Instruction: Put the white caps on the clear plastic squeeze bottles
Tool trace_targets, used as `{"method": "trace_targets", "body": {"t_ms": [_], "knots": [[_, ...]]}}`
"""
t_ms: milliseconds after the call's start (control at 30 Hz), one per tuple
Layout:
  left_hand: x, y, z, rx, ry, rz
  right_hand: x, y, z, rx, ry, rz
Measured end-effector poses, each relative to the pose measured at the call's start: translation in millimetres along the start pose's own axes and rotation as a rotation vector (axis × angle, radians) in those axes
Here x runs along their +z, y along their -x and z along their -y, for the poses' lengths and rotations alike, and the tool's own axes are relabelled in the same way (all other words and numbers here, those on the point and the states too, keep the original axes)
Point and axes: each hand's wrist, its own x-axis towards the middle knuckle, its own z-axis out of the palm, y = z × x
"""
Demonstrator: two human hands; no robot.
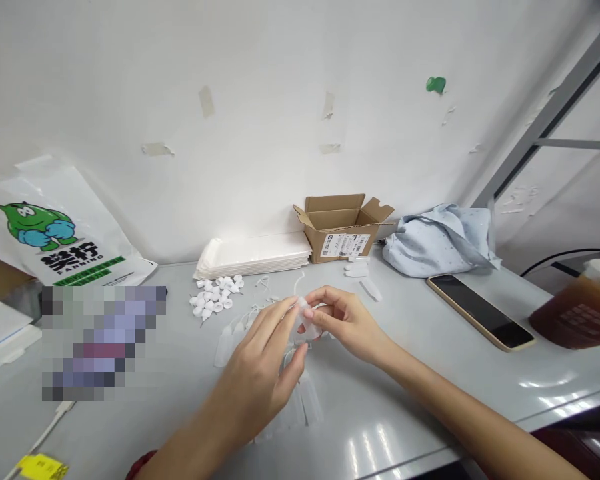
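Observation:
My left hand [263, 363] and my right hand [347, 320] meet above the grey table [420, 373], both pinching a small translucent plastic bottle [307, 321]. The left fingertips close on its top end, and the right fingers wrap its body. More small translucent bottles [230, 340] lie on the table just left of and under my hands. A pile of small white caps [215, 299] sits farther back to the left.
A stack of white bags [255, 257] and an open cardboard box [340, 227] stand by the wall. A light blue cloth [440, 240], a phone [480, 310] and a cup of brown drink [580, 307] lie at right. A printed plastic bag [55, 233] is at left.

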Motion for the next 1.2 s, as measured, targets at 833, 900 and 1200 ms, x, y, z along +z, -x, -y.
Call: {"method": "trace_targets", "body": {"t_ms": [833, 900, 1200], "knots": [[12.2, 13.2, -28.4, 0.098, 0.005, 0.360, -29.1, 1.6, 19.2, 0.455, 0.576, 0.769], [11.7, 12.8, -28.3, 0.103, 0.006, 0.367, -28.1, 1.9, 19.7, 0.466, 0.580, 0.773], [10.7, 14.4, -31.3, 0.131, 0.001, 0.371, -27.1, 1.9, 16.9, 0.482, 0.606, 0.862]]}}
